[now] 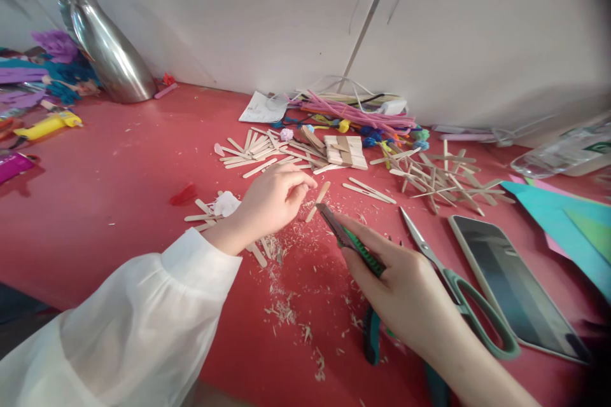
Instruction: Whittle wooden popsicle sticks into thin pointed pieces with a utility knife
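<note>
My left hand [274,197] hovers palm-down over the red table, its fingers loosely bent and a little apart. Just off its fingertips is a wooden craft stick [318,201], with no grip on it visible. In my right hand [405,292] is a utility knife [351,238] with a green and dark handle, its tip pointing up and left toward the stick. Wood shavings [286,308] are scattered beneath and between the hands. More craft sticks [258,254] and a white crumpled lump [226,203] lie by my left wrist, partly covered by it.
Scissors [458,286] and a phone [515,280] lie right of my right hand. Behind are a bundle of craft sticks [356,152], a loose stick pile [449,175] and pink pipe cleaners [353,111]. A steel jug [112,51] stands back left; coloured paper [563,216] lies far right.
</note>
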Tool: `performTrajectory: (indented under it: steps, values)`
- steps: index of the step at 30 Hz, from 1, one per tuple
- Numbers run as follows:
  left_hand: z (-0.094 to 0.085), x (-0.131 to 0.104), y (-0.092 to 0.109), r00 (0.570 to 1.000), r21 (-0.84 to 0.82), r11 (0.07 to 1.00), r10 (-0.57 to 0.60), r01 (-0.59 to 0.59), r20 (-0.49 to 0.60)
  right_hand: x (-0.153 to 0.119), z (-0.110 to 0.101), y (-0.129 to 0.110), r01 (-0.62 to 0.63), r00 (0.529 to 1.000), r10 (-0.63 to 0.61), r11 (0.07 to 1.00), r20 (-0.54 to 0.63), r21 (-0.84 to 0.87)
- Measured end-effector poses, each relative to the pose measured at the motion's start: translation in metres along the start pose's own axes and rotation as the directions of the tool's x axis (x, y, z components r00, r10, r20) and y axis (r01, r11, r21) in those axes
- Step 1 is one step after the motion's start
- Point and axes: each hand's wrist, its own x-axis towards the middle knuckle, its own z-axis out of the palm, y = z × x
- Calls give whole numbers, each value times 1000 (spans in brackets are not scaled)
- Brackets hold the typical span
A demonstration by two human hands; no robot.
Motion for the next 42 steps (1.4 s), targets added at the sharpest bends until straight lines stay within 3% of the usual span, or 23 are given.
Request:
performTrajectory:
  steps: [3,5,13,17,27,42]
  values:
    - [3,0,3,995,-68,993,95,-97,-23,-1,1,-1,-17,1000,17,999,5,28]
    - [4,0,5,995,-105,989,100,-101,-21,-1,2,-2,-26,1000,25,998,14,52]
    - [11,-1,-1,997,-267,960,-80,78,3,-3,-2,-3,-65,995,58,994,78,90]
    - [16,-1,-4,996,-346,935,-88,72,-29,-4,-2,-3,-33,998,28,996,60,88]
    - [16,-3,5,989,-222,971,-112,87,-100,-4,-3,-8,31,999,-32,997,16,65]
    - [16,-5,12,991,-177,980,-111,96,-78,-6,-3,-10,-37,998,34,997,55,61]
